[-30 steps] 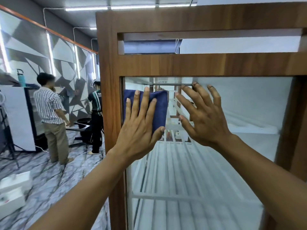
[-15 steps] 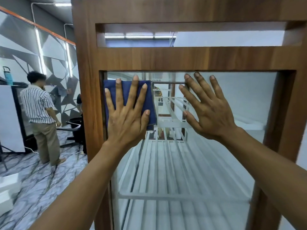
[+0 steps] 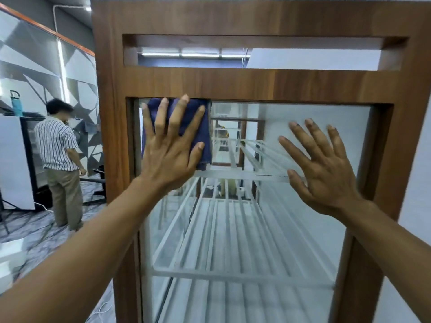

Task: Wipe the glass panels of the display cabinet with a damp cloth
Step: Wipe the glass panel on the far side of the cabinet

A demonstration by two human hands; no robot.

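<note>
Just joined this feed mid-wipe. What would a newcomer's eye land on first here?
First, two hands spread on the glass panel of the wooden cabinet. The left hand presses a dark blue cloth into the panel's top left corner, and the right hand lies bare and flat towards the right side. Behind the glass are white wire shelves, and a person in a striped shirt stands at far left.

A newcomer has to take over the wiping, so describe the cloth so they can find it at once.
Find the tall wooden display cabinet and its front glass panel. In the panel's top left corner, the left hand presses a dark blue cloth flat against the glass. It is the only blue thing on the panel; the right hand nearby is bare.
</note>
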